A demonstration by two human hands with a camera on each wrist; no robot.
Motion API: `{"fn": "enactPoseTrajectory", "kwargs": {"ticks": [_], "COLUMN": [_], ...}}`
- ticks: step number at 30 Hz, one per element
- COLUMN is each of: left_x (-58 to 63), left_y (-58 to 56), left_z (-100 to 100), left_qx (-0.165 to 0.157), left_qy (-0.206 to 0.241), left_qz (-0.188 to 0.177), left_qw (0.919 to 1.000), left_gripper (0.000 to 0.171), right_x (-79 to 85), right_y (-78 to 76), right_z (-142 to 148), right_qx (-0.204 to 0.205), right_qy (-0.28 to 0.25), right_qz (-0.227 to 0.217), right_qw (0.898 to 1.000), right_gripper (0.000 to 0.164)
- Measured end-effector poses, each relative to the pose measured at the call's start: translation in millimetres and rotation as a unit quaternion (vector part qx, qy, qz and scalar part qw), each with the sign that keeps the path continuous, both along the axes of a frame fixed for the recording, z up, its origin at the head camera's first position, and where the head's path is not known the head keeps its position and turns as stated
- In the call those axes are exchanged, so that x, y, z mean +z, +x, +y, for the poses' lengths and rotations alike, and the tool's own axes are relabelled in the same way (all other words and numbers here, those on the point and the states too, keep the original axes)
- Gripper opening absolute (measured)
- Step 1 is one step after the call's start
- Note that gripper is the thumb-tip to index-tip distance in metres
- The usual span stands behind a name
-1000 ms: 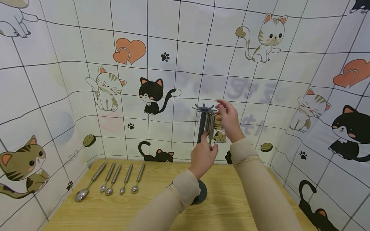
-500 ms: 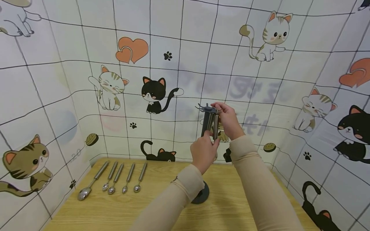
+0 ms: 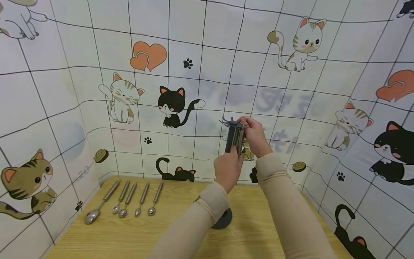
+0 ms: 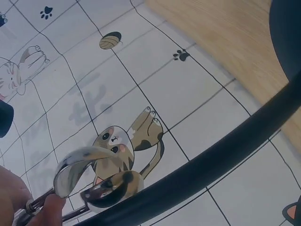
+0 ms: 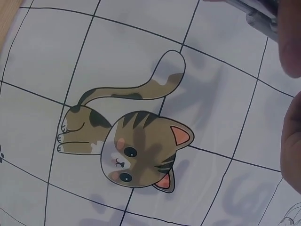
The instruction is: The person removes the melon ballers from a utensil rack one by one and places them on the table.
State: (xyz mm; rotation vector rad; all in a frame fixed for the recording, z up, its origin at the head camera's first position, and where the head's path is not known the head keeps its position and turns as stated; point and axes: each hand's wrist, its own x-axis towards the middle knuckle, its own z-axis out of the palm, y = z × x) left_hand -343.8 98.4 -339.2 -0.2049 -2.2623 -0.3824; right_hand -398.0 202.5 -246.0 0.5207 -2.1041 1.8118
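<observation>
A dark grey utensil rack (image 3: 230, 138) stands on the table, with a ring of hooks on top of its post. Several metal-handled utensils hang close together on its right side. My left hand (image 3: 227, 169) grips a spoon (image 4: 68, 174) low down, near its bowl, as the left wrist view shows. Beside it hangs another rounded metal head (image 4: 110, 190), close to the post. My right hand (image 3: 257, 135) is up at the hooks, its fingers curled at the top of the spoon's handle. The exact contact there is hidden. Fingers (image 5: 289, 42) show beside metal handle ends in the right wrist view.
Several steel spoons and scoops (image 3: 129, 199) lie in a row on the left of the wooden table (image 3: 174, 205). The rack's round base (image 3: 223, 220) sits partly behind my left sleeve. A cat-print wall cloth (image 3: 181, 54) encloses the back and sides.
My right fingers have closed in on the hooks and handle tops. The spoon in my left hand stood apart half a second ago; now its handle is against the others.
</observation>
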Motion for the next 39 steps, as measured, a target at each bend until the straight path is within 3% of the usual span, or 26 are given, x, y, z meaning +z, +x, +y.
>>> {"fn": "enactPoseTrajectory", "kwargs": {"ticks": [6, 22, 32, 39], "left_x": [1.3, 5.6, 17.7, 21.4], "left_y": [3.5, 8.9, 16.6, 20.7], "left_z": [-1, -9, -13, -16], "left_qx": [-0.002, -0.07, -0.122, -0.167], "left_qy": [-0.002, -0.005, -0.01, -0.001], "left_qz": [0.008, 0.043, 0.008, 0.004], "left_qw": [1.0, 0.9966, 0.9925, 0.986], "left_gripper": [0.034, 0.026, 0.02, 0.017], "right_x": [0.2, 1.3, -0.6, -2.5], "right_y": [0.8, 0.4, -4.0, -5.9], "right_z": [3, 11, 16, 16], "right_qx": [-0.009, -0.025, 0.026, 0.062], "right_qy": [0.001, 0.011, -0.02, -0.006], "right_qz": [-0.01, -0.034, -0.039, -0.018], "right_qw": [1.0, 0.999, 0.999, 0.998], "right_gripper": [0.026, 0.026, 0.037, 0.038]}}
